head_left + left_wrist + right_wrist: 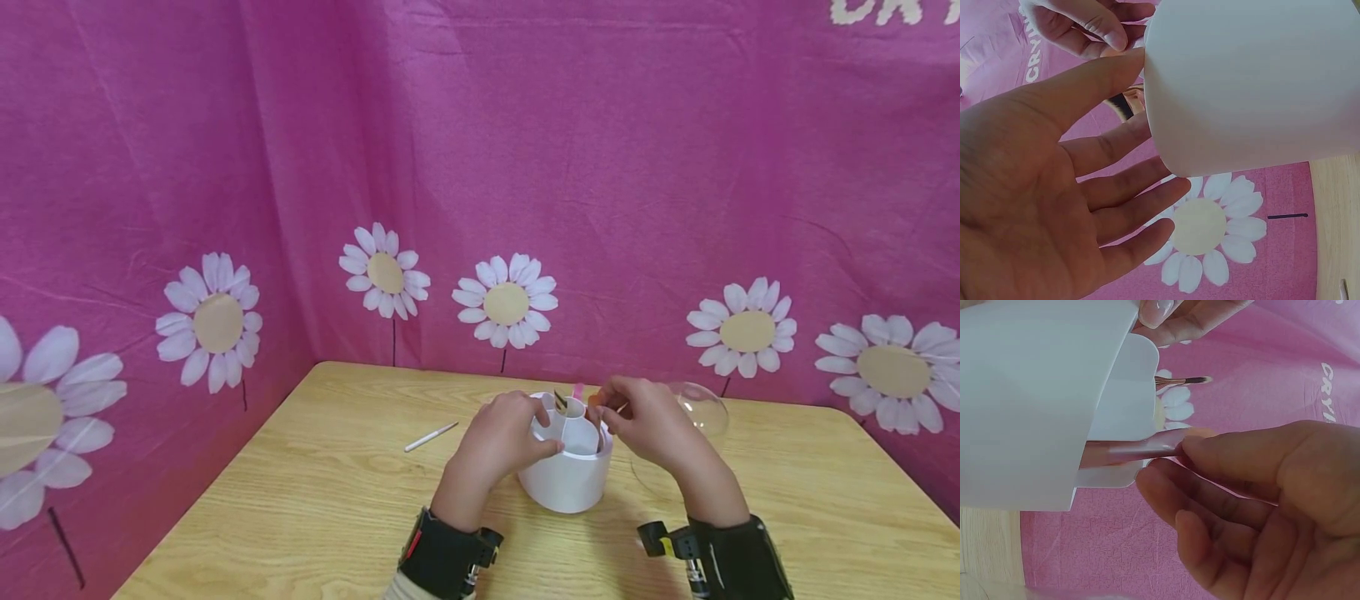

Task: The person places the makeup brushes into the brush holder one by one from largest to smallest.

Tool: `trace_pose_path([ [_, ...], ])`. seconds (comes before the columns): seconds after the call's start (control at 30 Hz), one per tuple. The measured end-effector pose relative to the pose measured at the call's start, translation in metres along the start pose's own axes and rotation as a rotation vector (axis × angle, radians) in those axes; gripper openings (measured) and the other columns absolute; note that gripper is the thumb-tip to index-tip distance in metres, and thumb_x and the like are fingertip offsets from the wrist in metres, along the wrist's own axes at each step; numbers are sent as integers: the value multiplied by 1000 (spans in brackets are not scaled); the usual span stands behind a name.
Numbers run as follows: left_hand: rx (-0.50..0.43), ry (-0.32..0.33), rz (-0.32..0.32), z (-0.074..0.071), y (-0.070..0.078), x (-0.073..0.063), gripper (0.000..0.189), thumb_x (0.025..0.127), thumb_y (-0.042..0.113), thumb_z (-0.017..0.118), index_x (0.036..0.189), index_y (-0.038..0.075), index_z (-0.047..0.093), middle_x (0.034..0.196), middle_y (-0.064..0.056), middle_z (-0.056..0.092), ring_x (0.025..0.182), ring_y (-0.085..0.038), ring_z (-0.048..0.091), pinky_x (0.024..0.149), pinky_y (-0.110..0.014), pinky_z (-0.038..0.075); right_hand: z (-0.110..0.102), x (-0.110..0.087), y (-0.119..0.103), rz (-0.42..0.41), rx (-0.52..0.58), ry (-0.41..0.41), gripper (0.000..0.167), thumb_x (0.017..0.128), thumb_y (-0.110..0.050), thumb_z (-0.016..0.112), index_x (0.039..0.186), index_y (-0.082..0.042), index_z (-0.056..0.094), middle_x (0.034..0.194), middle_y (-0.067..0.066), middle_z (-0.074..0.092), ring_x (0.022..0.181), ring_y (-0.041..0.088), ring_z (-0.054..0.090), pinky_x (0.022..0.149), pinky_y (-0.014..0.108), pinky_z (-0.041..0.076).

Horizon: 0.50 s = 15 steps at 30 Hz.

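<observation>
A white round organizer (564,483) with inner dividers stands on the table between both hands. My left hand (498,433) rests on its rim at the left, thumb and forefinger touching the edge; the other fingers (1141,212) extend fairly straight alongside. My right hand (645,417) pinches a glossy pinkish slim item (1141,450) between thumb and forefinger. The lower end of that item sits inside the organizer, and its exact kind cannot be made out. A makeup brush (1185,380) with dark bristles sticks up from another part of the organizer.
A thin white stick-like item (431,437) lies on the wooden table (337,500) to the left. At the right, beside the right hand, is a clear dome-shaped cover (708,412). Pink cloth (600,167) with paper daisies hangs behind the table and along its left side.
</observation>
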State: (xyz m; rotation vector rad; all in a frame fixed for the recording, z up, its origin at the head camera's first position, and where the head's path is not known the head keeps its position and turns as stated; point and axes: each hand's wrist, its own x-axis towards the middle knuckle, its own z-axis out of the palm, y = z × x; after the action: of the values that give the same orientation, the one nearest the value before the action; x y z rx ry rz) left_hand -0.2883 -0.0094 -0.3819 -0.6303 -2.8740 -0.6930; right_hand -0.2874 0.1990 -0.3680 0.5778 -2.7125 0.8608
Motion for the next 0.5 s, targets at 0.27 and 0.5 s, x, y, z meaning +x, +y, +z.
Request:
trace_pose_path([
  [0.27, -12, -14, -8, 0, 0, 0, 31, 82, 34, 86, 101, 10, 75, 97, -2, 70, 83, -14, 59, 66, -25, 49, 0, 0, 0, 1, -8, -23, 4, 91, -3, 70, 88, -3, 68, 80, 4, 70, 66, 14, 60, 61, 31, 51],
  [0.5, -29, -24, -22, -1, 0, 0, 31, 83, 33, 86, 101, 10, 75, 97, -2, 71, 83, -14, 59, 65, -25, 49, -1, 0, -1, 9, -1, -22, 3, 93, -2, 67, 92, 1, 68, 83, 9, 71, 67, 15, 63, 62, 32, 53],
])
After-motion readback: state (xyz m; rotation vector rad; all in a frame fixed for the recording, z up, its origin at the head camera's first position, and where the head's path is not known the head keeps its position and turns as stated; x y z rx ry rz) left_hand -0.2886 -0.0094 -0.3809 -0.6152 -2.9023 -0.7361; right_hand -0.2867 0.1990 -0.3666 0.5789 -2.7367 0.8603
